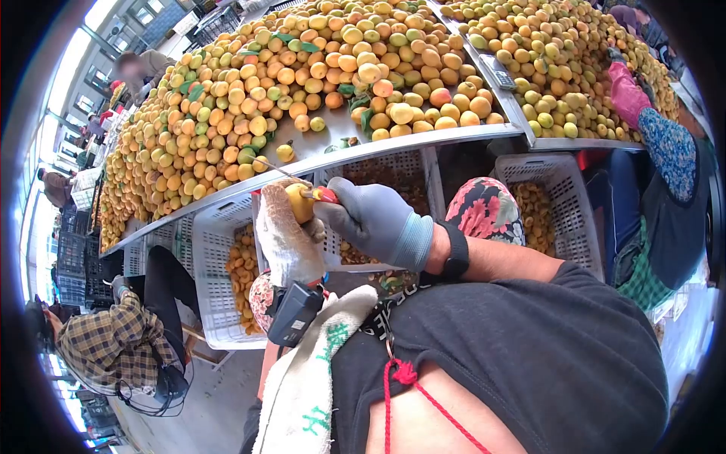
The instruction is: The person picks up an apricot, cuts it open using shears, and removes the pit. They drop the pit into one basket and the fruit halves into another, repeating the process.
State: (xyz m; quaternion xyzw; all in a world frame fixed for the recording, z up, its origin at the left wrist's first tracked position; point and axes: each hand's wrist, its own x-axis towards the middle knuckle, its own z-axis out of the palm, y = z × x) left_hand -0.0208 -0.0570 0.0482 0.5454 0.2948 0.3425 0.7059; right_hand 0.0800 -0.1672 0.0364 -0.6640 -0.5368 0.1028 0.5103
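My left hand [286, 236], in a soiled white-and-brown glove, is closed around a yellow apricot [298, 203]. My right hand [376, 219] wears a grey-coated glove with a blue cuff. Its fingers grip the red handle of a small knife [325, 194] right at the apricot. A thin metal blade points up and left from there, toward the sorting table. Both hands are close together over white plastic crates, just in front of the table's metal edge [333, 157].
Heaped apricots [302, 68] cover the table. Below stand white crates [219, 295] with cut fruit, one more crate [563, 185] at right. A co-worker in plaid [113, 337] sits at left; another person's pink-gloved hand [626, 94] reaches over fruit at right. A small device [497, 73] lies on the divider.
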